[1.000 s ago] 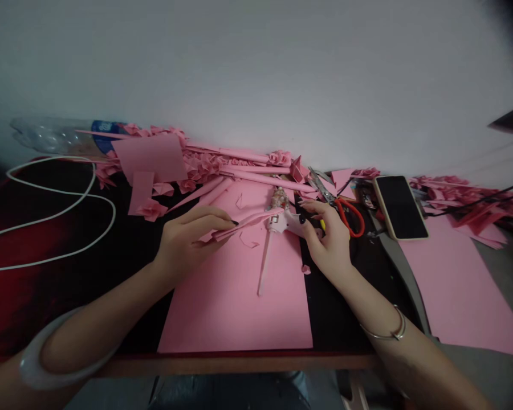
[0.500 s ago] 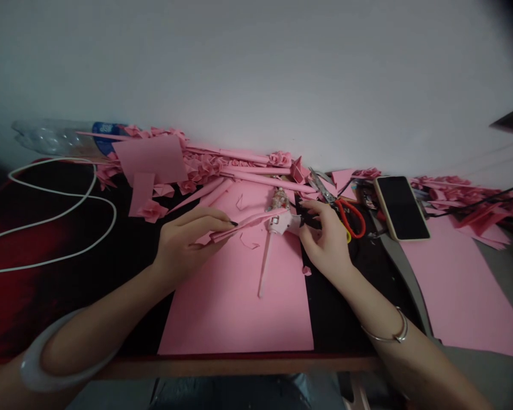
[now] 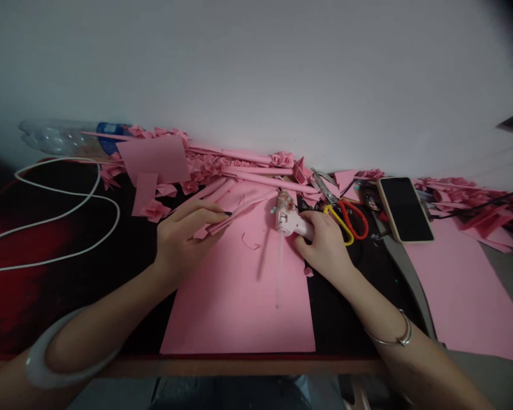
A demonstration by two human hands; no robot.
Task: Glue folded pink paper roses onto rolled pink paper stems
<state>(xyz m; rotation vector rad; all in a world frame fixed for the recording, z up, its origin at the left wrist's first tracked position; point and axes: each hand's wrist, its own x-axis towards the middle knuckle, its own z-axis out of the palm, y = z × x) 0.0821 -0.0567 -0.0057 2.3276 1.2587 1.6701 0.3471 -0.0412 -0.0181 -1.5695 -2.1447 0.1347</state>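
My left hand point(image 3: 183, 239) pinches a folded pink paper strip point(image 3: 235, 215) that lies across a large pink sheet point(image 3: 239, 296) on the dark table. My right hand point(image 3: 322, 242) is closed round the handle of a small white glue gun point(image 3: 287, 216), lifted with its nozzle toward the strip's far end. A clear glue stick point(image 3: 281, 250) juts from the back of the gun toward me. A thin pink rolled stick point(image 3: 263, 259) appears blurred beside it.
Red and yellow handled scissors point(image 3: 344, 216) and a phone point(image 3: 405, 208) lie right of my right hand. Pink paper roses and rolled sticks point(image 3: 222, 168) line the wall. A plastic bottle point(image 3: 68, 136) and white cable point(image 3: 60, 199) sit at left. More pink sheets point(image 3: 465, 290) lie at right.
My right hand has closed round the glue gun and lifted and turned it, so the glue stick now points toward me. The left hand moved the paper strip slightly farther away.
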